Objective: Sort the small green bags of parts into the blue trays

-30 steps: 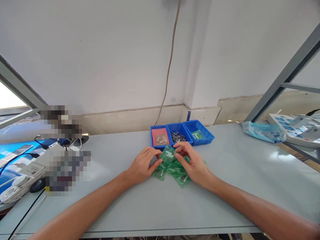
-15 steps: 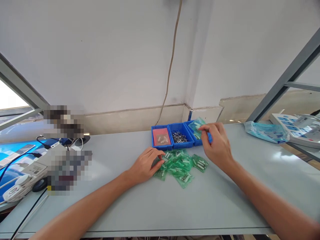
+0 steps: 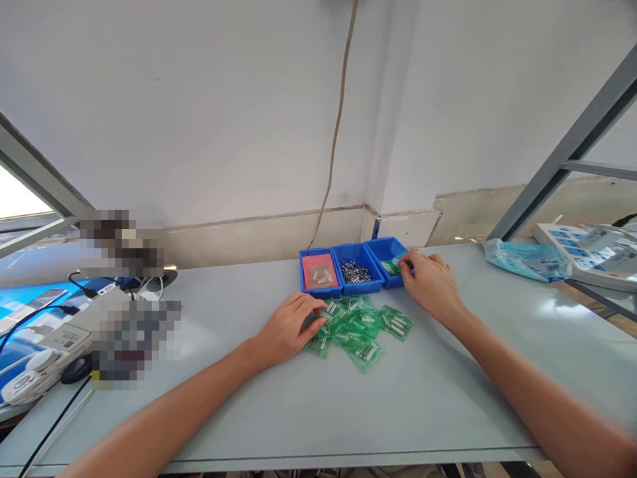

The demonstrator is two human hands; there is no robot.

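1. Green packet pile [image 3: 358,325]; left hand [image 3: 286,332] at its left edge, grip narrow, pinch uncertain; overlapping plastic might drag neighbours along.
2. Behind-right of the pile, right hand [image 3: 430,282], grip narrow, contents hidden; a bumped rim could shift the right blue bin [image 3: 387,243], holding green packets.
3. Behind the pile, middle bin [image 3: 365,289]: loose metal pins [image 3: 354,272]; left bin [image 3: 323,292]: pink sheet [image 3: 309,266], clear bag [image 3: 322,277].
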